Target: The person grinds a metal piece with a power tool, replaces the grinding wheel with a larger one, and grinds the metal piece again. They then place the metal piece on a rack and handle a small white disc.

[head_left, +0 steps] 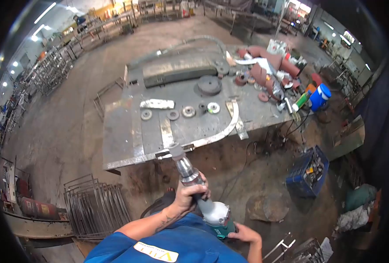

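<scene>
My left hand (191,193) wraps around the long metal neck of a straight grinder (216,214). My right hand (245,232) grips the green rear body of the same tool near my waist. At its far end, a small grey grinding wheel (176,151) overlaps the near edge of the metal table (122,147) in this view. Beside that wheel runs a curved metal bar (209,138), lying along the edge and bending away at the right. A flat metal strip (166,131) lies just beyond the wheel.
On the table are several small discs (188,111), a thick dark wheel (209,85), a long metal box (180,72) and a pile of reddish abrasive rolls (269,65). A blue crate (308,173) stands right on the floor; metal frames (95,206) stand left.
</scene>
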### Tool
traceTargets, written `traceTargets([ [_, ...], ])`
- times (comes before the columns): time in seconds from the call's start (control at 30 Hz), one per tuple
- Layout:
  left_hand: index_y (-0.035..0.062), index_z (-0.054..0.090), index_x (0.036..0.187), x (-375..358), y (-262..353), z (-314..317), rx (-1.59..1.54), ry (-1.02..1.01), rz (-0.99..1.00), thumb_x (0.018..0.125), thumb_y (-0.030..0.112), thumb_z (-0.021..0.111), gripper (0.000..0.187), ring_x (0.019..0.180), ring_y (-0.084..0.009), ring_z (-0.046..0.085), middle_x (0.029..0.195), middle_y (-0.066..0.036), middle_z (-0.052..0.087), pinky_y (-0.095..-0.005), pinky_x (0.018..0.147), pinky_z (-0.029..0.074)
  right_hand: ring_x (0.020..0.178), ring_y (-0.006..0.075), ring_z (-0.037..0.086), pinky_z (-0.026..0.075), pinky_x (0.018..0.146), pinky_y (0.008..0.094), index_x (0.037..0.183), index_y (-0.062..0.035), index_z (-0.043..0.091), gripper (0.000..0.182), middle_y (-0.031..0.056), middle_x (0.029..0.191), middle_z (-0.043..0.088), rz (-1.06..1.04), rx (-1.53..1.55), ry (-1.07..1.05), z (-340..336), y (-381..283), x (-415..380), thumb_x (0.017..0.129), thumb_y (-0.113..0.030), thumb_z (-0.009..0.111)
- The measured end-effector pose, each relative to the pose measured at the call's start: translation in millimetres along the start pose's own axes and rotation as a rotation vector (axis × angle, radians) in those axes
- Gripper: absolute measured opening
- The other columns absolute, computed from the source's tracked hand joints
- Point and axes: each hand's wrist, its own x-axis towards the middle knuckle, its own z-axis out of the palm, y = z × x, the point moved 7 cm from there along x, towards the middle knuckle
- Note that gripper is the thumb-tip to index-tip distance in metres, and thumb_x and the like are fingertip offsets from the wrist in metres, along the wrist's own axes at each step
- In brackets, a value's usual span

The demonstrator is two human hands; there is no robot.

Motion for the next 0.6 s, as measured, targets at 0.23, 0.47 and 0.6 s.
traceTargets([
  [0.23,0.0015,0.059,0.1,-47.9,-7.5,80.1,0.414,-0.215,0.275,0.072,0.006,0.08,0.035,0.068,-0.0141,0.062,0.08,-0.007,0.064,-0.0288,0.065,0.052,0.133,0.0238,0.048,0.038,0.112,0.0383,0.14,-0.0009,0.045,0.075,0.0143,0.134,0.057,-0.926,0.18,0.192,6.8,-303.3,-61.7,0.079,-0.02,0.083],
  [0.47,0.0041,0.053,0.119,-44.1,-47.4,82.7,0.323,-0.194,0.372,0.073,0.005,0.08,0.054,0.101,-0.0161,0.059,0.112,-0.006,0.06,-0.0339,0.09,0.05,0.088,0.0108,0.063,0.051,0.084,0.0299,0.102,-0.0017,0.067,0.031,0.0042,0.093,0.069,-0.755,-0.079,0.311,52.6,-359.3,-70.3,0.077,-0.012,0.084],
  [0.6,0.0064,0.043,0.131,-39.3,-62.3,76.8,0.38,-0.165,0.39,0.073,0.001,0.077,0.068,0.108,-0.0188,0.055,0.116,-0.006,0.054,-0.036,0.096,0.047,0.076,0.0091,0.061,0.051,0.072,0.0289,0.085,-0.0024,0.067,0.019,0.0024,0.08,0.067,-0.756,-0.08,0.316,43.5,-352.5,-67.3,0.078,-0.01,0.083],
])
